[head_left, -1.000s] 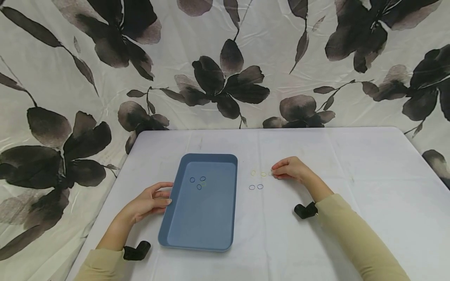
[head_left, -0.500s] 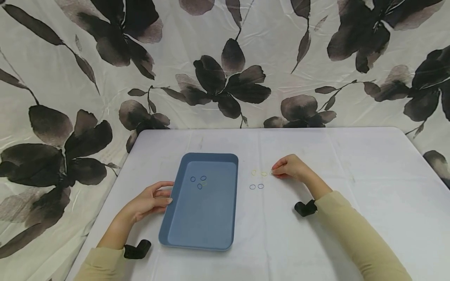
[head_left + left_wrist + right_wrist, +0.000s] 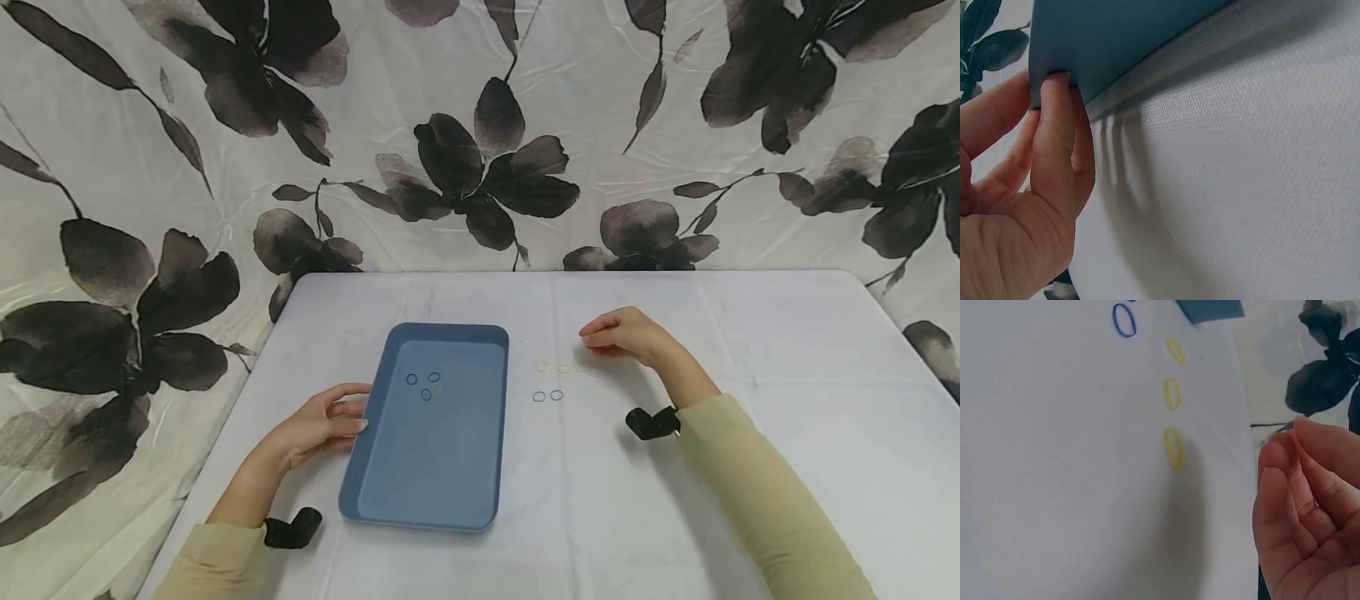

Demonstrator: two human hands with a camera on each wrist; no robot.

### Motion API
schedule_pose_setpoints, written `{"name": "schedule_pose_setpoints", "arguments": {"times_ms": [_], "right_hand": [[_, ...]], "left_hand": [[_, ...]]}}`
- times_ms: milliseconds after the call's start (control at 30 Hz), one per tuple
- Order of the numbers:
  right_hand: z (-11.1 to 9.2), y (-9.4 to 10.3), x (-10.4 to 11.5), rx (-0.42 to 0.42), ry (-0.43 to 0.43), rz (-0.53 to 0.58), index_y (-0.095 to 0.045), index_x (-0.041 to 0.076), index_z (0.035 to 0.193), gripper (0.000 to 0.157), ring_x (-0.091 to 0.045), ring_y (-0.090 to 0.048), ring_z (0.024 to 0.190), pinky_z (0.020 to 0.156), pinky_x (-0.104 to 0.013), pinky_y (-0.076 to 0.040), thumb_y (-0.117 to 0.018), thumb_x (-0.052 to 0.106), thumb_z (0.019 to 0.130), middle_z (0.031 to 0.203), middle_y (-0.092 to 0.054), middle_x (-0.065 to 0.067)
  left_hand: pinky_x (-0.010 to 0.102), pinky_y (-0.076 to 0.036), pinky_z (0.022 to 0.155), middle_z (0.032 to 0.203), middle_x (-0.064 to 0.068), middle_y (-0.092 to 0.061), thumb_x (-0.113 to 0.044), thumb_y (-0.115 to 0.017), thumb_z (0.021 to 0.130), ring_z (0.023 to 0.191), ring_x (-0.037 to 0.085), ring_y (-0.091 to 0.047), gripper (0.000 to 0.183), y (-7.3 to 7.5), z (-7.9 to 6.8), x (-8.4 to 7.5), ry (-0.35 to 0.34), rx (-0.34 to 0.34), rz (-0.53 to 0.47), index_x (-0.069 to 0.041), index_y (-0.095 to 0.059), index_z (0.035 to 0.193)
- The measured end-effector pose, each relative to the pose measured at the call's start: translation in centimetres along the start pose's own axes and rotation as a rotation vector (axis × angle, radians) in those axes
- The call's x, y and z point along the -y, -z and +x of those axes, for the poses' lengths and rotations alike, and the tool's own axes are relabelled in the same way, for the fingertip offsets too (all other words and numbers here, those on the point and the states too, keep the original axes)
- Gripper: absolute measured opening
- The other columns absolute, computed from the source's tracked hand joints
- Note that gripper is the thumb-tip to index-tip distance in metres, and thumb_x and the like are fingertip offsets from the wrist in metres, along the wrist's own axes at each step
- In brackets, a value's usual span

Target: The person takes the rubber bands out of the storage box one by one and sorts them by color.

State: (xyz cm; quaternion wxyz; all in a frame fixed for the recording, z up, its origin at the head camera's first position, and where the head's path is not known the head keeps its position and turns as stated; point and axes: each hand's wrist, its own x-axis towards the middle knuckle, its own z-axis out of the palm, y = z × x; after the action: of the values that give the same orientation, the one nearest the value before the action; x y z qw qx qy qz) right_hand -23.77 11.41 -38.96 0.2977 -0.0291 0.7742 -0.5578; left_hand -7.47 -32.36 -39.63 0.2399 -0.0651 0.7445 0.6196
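My left hand (image 3: 318, 429) rests at the left side of a blue tray (image 3: 427, 492), its fingertips touching the tray's outer wall (image 3: 1116, 44). Several thin blue and yellow loops like small rubber bands lie in the tray, among them a blue band (image 3: 412, 373). To the right of the tray, three yellow bands make a row on the table; the nearest one in the right wrist view is a yellow band (image 3: 1166, 447). Two blue bands lie beside that row, one a blue band (image 3: 1115, 320). My right hand (image 3: 626, 333) hovers beyond the row, fingers loosely bent, with nothing visible between them.
A white cloth covers the table (image 3: 787, 467). Behind its far edge hangs a white curtain (image 3: 360, 83) with dark flowers. A black wrist device (image 3: 651, 423) sits below my right wrist, and another black device (image 3: 292, 528) below the left.
My right hand has drawn away from the end of the yellow row toward the far side, leaving the third yellow band on the table. My left hand stays at the tray.
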Motion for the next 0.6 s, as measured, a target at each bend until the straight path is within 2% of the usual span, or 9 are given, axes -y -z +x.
{"name": "schedule_pose_setpoints", "arguments": {"times_ms": [167, 333, 600], "right_hand": [[0.2, -0.4, 1.0, 0.027, -0.003, 0.068, -0.053, -0.013, 0.120, 0.039, -0.010, -0.061, 0.071, 0.072, -0.027, -0.052, -0.064, 0.003, 0.086, 0.093, -0.068, -0.008], [0.2, -1.0, 2.0, 0.037, 0.009, 0.079, -0.054, -0.011, 0.121, 0.038, -0.012, -0.062, 0.072, 0.072, -0.027, -0.053, -0.063, 0.004, 0.087, 0.100, -0.066, -0.013], [0.7, -2.2, 3.4, 0.084, 0.041, 0.094, -0.052, -0.012, 0.123, 0.039, -0.012, -0.062, 0.072, 0.072, -0.027, -0.052, -0.062, 0.004, 0.088, 0.091, -0.067, -0.006]], "left_hand": [[0.029, -0.052, 0.071, 0.112, 0.016, -0.056, -0.001, -0.063, 0.085, 0.087, 0.015, -0.062, 0.068, 0.0, 0.0, 0.1, 0.001, -0.004, 0.002, 0.003, -0.025, 0.142], [0.030, -0.052, 0.071, 0.110, 0.014, -0.057, 0.000, -0.062, 0.085, 0.087, 0.016, -0.062, 0.068, 0.0, 0.1, 0.1, -0.006, 0.002, -0.001, 0.004, -0.025, 0.142], [0.030, -0.052, 0.070, 0.110, 0.014, -0.058, 0.001, -0.061, 0.086, 0.086, 0.016, -0.062, 0.067, 0.0, 0.0, -0.2, -0.007, 0.008, 0.002, 0.004, -0.025, 0.142]]}}
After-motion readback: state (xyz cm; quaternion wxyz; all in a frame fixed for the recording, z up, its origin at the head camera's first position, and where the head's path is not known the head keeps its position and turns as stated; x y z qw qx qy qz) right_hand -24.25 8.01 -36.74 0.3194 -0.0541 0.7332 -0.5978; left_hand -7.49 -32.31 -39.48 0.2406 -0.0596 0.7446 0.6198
